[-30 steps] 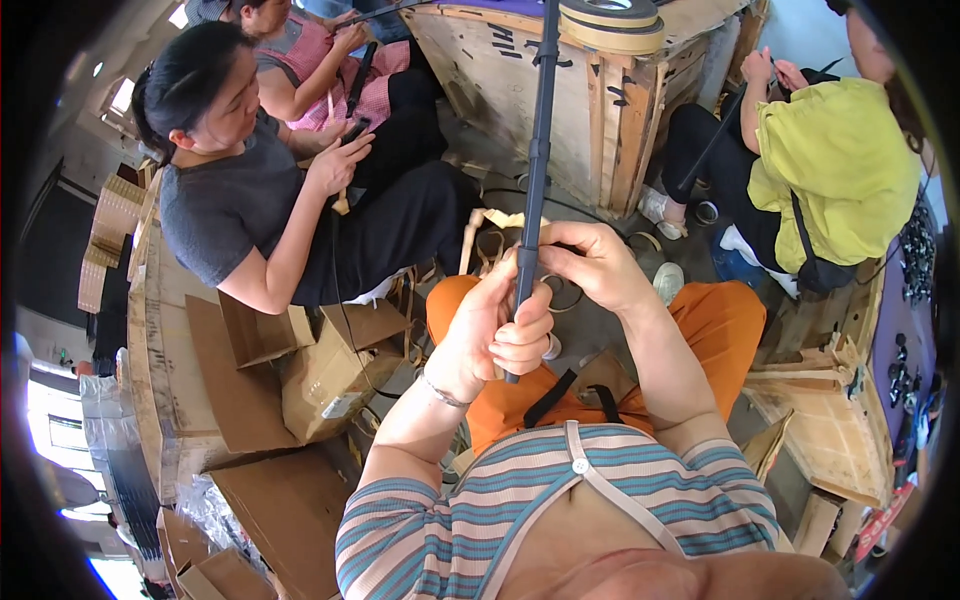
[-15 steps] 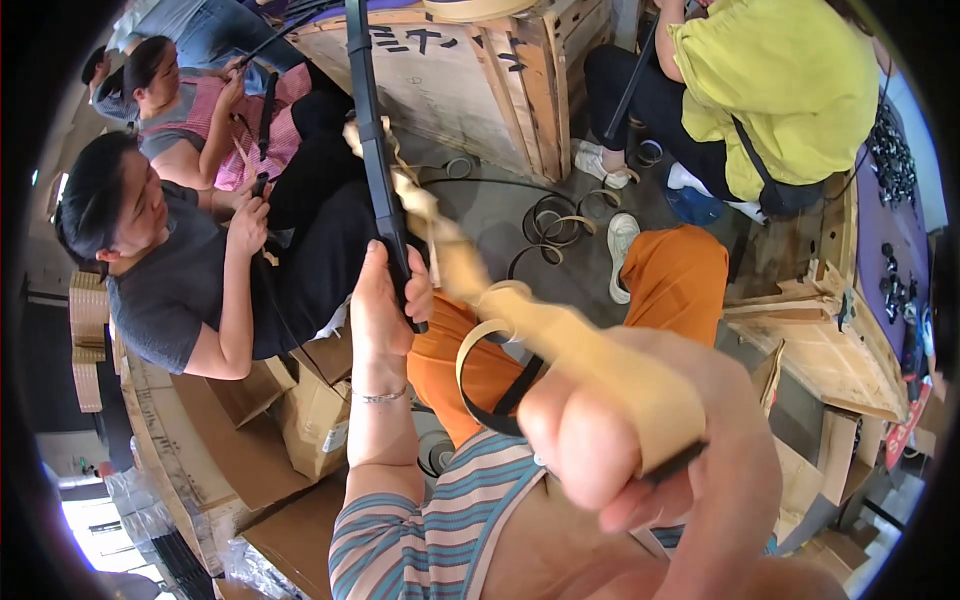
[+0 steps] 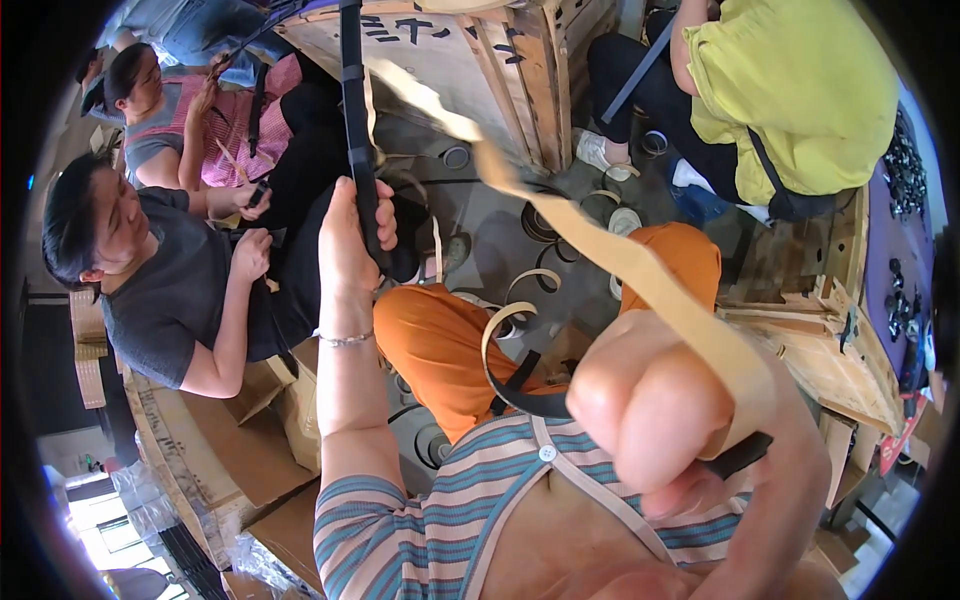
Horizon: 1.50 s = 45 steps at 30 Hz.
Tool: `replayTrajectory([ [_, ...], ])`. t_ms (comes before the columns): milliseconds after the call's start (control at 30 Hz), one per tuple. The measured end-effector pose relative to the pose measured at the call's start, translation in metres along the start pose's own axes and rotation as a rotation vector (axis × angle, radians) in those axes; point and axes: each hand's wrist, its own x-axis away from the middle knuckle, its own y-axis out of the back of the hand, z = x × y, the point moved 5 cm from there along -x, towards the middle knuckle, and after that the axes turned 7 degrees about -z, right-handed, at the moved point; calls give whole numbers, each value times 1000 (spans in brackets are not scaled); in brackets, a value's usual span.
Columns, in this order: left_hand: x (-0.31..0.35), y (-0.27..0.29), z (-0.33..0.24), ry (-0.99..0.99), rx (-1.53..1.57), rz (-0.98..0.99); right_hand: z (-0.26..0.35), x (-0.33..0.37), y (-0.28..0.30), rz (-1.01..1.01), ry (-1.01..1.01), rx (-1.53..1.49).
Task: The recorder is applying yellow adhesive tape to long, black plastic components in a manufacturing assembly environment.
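My left hand [image 3: 358, 225] is wrapped round a long black strap [image 3: 354, 110] with dark bands across it, which stands nearly upright and runs out past the upper edge. My right hand [image 3: 665, 400], large and close to the camera, grips a tan strip [image 3: 625, 255] with a black underside. This strip stretches, twisted and partly blurred, from the right hand up toward the black strap; whether it joins the strap I cannot tell. One curled end hangs beside the right fingers, above my striped top.
Curled strips [image 3: 540, 225] lie on the floor between my orange-trousered legs [image 3: 425, 340] and a wooden crate [image 3: 500, 80]. Co-workers sit at left, one in a grey shirt [image 3: 170, 290], and at right in a yellow top [image 3: 790, 90]. Cardboard boxes [image 3: 240, 450] stand at left; a purple-covered surface [image 3: 885, 250] holds small black parts.
My right hand has moved right, drawing the tan strip out longer and straighter. My left hand and the black strap have shifted left and slightly up. The grey-shirted co-worker's hands have moved apart.
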Motion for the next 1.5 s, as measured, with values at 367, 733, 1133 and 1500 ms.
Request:
replayTrajectory([
  [367, -67, -22, -31, -85, -138, 129, -36, -35, 45, 208, -330, -69],
  [733, -171, -78, -122, -333, -549, -38, -257, 9, 141, 182, -663, 283],
  [1133, -305, -153, -181, -275, -531, -142, -318, 24, 169, 411, -879, 484],
  [1500, -374, -160, -208, -158, -136, -96, -328, 33, 159, 492, -847, 510],
])
